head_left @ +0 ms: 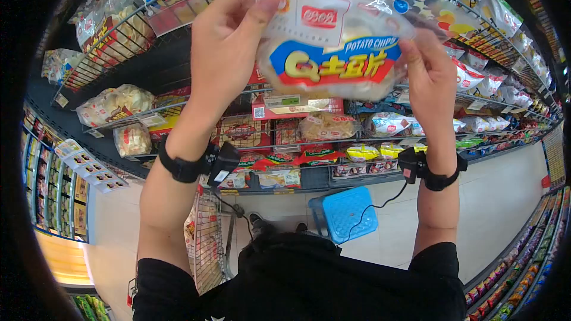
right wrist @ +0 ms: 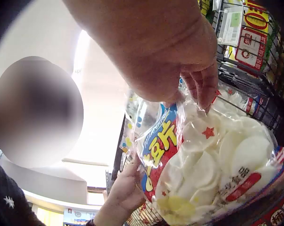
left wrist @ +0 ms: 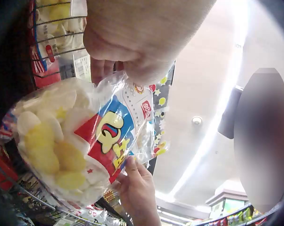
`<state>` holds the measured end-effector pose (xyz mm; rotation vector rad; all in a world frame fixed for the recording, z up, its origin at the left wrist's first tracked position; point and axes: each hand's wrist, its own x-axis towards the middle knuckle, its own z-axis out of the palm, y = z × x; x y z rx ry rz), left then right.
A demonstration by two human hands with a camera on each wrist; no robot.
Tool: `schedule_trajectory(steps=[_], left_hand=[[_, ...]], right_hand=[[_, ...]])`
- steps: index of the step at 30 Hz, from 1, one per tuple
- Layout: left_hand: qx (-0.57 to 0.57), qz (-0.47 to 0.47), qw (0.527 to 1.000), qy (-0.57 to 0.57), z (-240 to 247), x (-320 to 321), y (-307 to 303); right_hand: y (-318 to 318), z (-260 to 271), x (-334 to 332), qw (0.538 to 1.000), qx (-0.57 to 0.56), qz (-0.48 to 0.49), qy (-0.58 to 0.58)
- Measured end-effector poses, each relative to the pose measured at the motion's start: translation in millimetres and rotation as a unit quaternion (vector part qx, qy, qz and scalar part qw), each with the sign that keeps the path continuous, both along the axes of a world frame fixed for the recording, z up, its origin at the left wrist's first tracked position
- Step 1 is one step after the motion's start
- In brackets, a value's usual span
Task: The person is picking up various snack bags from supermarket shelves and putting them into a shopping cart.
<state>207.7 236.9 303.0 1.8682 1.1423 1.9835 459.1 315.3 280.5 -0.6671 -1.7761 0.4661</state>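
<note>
A clear bag of potato chips (head_left: 333, 41) with a blue, red and yellow label is held up in front of the wire shelves. My left hand (head_left: 229, 35) grips its left edge, thumb on the front. My right hand (head_left: 431, 74) pinches its right edge. In the left wrist view the bag (left wrist: 80, 141) shows pale round chips, with the right hand (left wrist: 137, 186) at its far side. In the right wrist view the bag (right wrist: 212, 165) hangs below my right fingers (right wrist: 203, 84), and the left hand (right wrist: 125, 188) holds the other edge.
Wire shelves (head_left: 178, 0) full of snack bags run across the view, with more packets on lower shelves (head_left: 333, 137). A blue plastic stool (head_left: 348, 214) stands on the floor below. A wire basket cart (head_left: 208, 244) is at my left side. Aisles run left and right.
</note>
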Motion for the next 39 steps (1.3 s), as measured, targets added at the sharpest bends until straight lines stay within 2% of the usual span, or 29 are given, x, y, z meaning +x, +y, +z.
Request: schedule_trajectory(steps=[1,3,4,5,7,9,11,15,18,20,22,23,24,25,26,28,30,31,32,33,34,35,36,37,38,39], left_hand=[[0.002,0.000,1.000,-0.001,1.0,3.1,5.2],[0.017,-0.036,0.999,-0.014,-2.8,7.0,15.7],[0.015,0.014,0.999,0.025,-9.5,4.7,22.3],[0.036,-0.029,0.999,-0.001,-17.9,6.3,30.2],[-0.014,-0.052,0.998,-0.018,-37.8,5.0,42.3],[-0.066,-0.077,0.995,-0.019,-55.8,4.8,54.2],[-0.089,-0.060,0.994,-0.007,-73.5,3.1,67.5],[-0.145,-0.050,0.988,0.024,-90.0,-3.4,82.7],[-0.144,-0.033,0.988,0.052,-102.4,-6.2,89.8],[-0.144,-0.043,0.988,0.044,-106.4,-3.2,92.2],[-0.117,-0.029,0.991,0.065,-112.6,-6.4,90.8],[-0.100,-0.003,0.991,0.089,-116.4,-7.8,89.0],[-0.098,0.003,0.992,0.083,-120.6,-7.7,85.1],[-0.094,0.007,0.992,0.079,-123.7,-6.4,83.0],[-0.088,0.032,0.994,0.056,-130.7,-0.8,79.7],[-0.037,0.071,0.997,0.018,-145.4,15.4,74.8],[0.009,0.109,0.994,-0.003,-156.4,20.3,49.3],[0.014,0.130,0.991,-0.009,-156.9,22.0,32.1],[0.012,0.119,0.993,-0.010,-163.1,16.0,13.4],[0.009,0.107,0.994,-0.012,-169.1,6.1,-7.5],[-0.039,0.074,0.996,0.022,-183.4,-9.0,-27.7],[-0.089,0.039,0.994,0.054,-204.5,-27.4,-49.9],[-0.151,0.019,0.988,0.039,-226.8,-45.5,-72.8],[-0.213,-0.003,0.977,0.023,-252.7,-65.2,-95.4],[-0.227,0.035,0.973,0.037,-288.3,-88.5,-115.8],[-0.270,0.072,0.960,-0.012,-301.6,-105.3,-149.8]], right_hand=[[8.9,1.0,-0.5,1.000,0.002,0.000,-0.001],[26.7,-8.1,-0.3,0.992,0.125,-0.018,0.015],[29.7,-11.5,0.0,0.991,0.130,-0.017,0.021],[35.8,-16.8,0.7,0.991,0.133,-0.017,0.022],[52.8,-32.9,3.6,0.993,0.116,0.013,0.004],[68.7,-54.6,7.6,0.989,0.144,-0.016,-0.016],[78.1,-67.9,10.4,0.999,-0.034,-0.015,-0.039],[80.5,-78.5,8.0,0.994,-0.103,0.041,-0.020],[90.1,-89.4,7.3,0.993,-0.089,0.073,0.018],[105.2,-103.1,11.7,0.996,-0.080,0.002,-0.029],[102.6,-100.7,11.4,0.996,-0.078,0.030,-0.011],[110.9,-107.0,14.1,0.997,-0.062,-0.015,-0.039],[119.4,-111.9,16.9,0.998,-0.056,0.019,-0.025],[120.7,-114.8,16.9,0.999,-0.032,-0.003,-0.006],[105.6,-106.2,12.0,0.995,-0.067,-0.063,-0.032],[118.8,-119.1,12.1,0.994,-0.088,0.000,0.063],[104.9,-120.1,2.2,0.992,-0.080,-0.019,0.091],[83.0,-117.8,-10.3,0.989,-0.040,-0.045,0.133],[76.9,-125.4,-6.2,0.987,-0.029,-0.109,0.110],[61.6,-128.3,-9.8,0.983,0.049,-0.131,0.121],[48.4,-138.3,-13.8,0.970,0.082,-0.124,0.192],[32.8,-150.0,-16.9,0.963,0.064,-0.149,0.214],[7.8,-156.6,-29.8,0.966,0.067,-0.164,0.187],[1.6,-180.9,-25.4,0.982,0.050,-0.135,0.123],[-9.8,-203.8,-28.6,0.994,0.027,-0.086,0.067],[-26.0,-227.2,-43.4,0.997,-0.038,-0.028,0.058]])
